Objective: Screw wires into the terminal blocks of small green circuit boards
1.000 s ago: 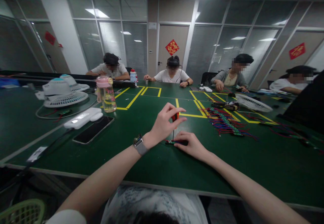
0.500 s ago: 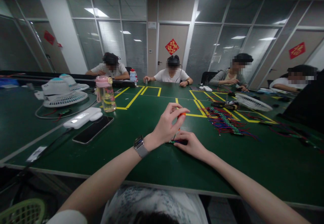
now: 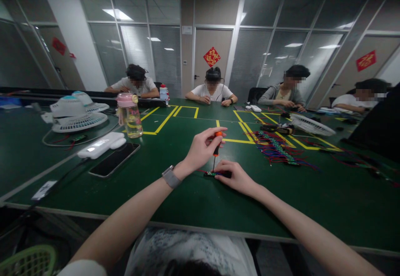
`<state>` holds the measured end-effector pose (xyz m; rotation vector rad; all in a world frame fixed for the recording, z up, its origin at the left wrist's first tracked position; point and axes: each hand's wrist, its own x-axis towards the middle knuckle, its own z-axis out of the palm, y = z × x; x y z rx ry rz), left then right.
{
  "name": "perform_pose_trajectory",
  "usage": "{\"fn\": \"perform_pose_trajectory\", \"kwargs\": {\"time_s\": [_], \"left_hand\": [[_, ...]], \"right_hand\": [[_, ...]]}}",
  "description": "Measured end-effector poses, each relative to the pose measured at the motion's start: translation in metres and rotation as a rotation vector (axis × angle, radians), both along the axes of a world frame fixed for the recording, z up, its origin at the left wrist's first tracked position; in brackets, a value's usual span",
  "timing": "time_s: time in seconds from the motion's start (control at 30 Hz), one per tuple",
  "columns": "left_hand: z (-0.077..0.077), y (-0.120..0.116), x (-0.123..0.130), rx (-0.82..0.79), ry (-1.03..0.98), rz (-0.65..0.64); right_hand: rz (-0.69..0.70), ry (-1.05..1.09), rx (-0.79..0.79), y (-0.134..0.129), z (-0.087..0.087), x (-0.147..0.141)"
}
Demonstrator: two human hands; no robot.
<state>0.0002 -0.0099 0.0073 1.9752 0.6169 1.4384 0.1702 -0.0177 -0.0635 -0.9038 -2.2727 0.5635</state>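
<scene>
My left hand [image 3: 204,146] grips a screwdriver [image 3: 216,150] with an orange and black handle, held nearly upright. Its thin shaft points down, and the tip meets a small green circuit board [image 3: 211,174] on the table. Beside the tip, my right hand [image 3: 233,175] is closed on the board's right end, its fingers pinching low against the table. A red wire runs out from the board's left side. Part of the board is hidden under my right fingers.
Several wired circuit boards [image 3: 278,146] lie in a row at the right. To the left are a phone [image 3: 115,160], a white power bank [image 3: 101,145], a pink-lidded bottle [image 3: 133,118] and white fan parts [image 3: 79,120]. Several people sit across the green table [image 3: 175,203].
My left hand has shifted slightly left and turned, so the screwdriver's handle and shaft now show clearly. My right hand stays in place. Across the table, a person's hand has moved inward.
</scene>
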Motion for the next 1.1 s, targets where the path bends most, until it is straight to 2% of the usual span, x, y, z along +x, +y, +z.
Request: {"fn": "perform_pose_trajectory", "kwargs": {"time_s": [0.07,0.13,0.2,0.27,0.33,0.4,0.53,0.6,0.73,0.8,0.87,1.0,1.07,1.1], "left_hand": [[-0.0004,0.0017,-0.0010,0.000,-0.002,0.055],[0.0008,0.0014,-0.0026,0.076,0.030,0.154],[0.0027,-0.0002,-0.0036,0.134,0.062,0.198],[0.0040,-0.0014,-0.0035,0.105,0.045,0.125],[0.0042,-0.0015,-0.0025,0.010,0.000,0.010],[0.0035,-0.0011,-0.0017,-0.049,-0.029,-0.021],[0.0036,-0.0028,-0.0019,0.070,0.005,0.157],[0.0046,-0.0046,-0.0018,0.121,0.036,0.183],[0.0038,-0.0048,0.0009,-0.011,-0.035,-0.018],[0.0012,-0.0029,0.0027,-0.074,-0.098,-0.059],[-0.0013,-0.0012,0.0034,-0.058,-0.122,-0.002],[-0.0014,-0.0021,0.0014,0.091,-0.046,0.197],[0.0006,-0.0035,0.0001,0.118,-0.025,0.203],[0.0014,-0.0038,-0.0002,0.097,-0.035,0.156]], "right_hand": [[-0.011,0.005,-0.011,0.0000,-0.0001,0.0001],[-0.023,0.008,-0.020,0.0002,-0.0005,-0.0001],[-0.033,0.008,-0.021,0.0006,-0.0011,-0.0006],[-0.041,0.008,-0.020,0.0011,-0.0018,-0.0010],[-0.045,0.017,-0.028,0.0020,-0.0028,-0.0011],[-0.047,0.037,-0.050,0.0031,-0.0039,-0.0008],[-0.053,0.078,-0.120,0.0048,-0.0054,-0.0003],[-0.058,0.092,-0.144,0.0053,-0.0056,-0.0003],[-0.059,0.099,-0.157,0.0060,-0.0060,-0.0002],[-0.059,0.093,-0.156,0.0065,-0.0068,-0.0002],[-0.056,0.087,-0.154,0.0071,-0.0079,-0.0001],[-0.055,0.089,-0.142,0.0074,-0.0088,-0.0002],[-0.053,0.088,-0.137,0.0072,-0.0082,-0.0002],[-0.051,0.087,-0.136,0.0072,-0.0078,-0.0001]]}}
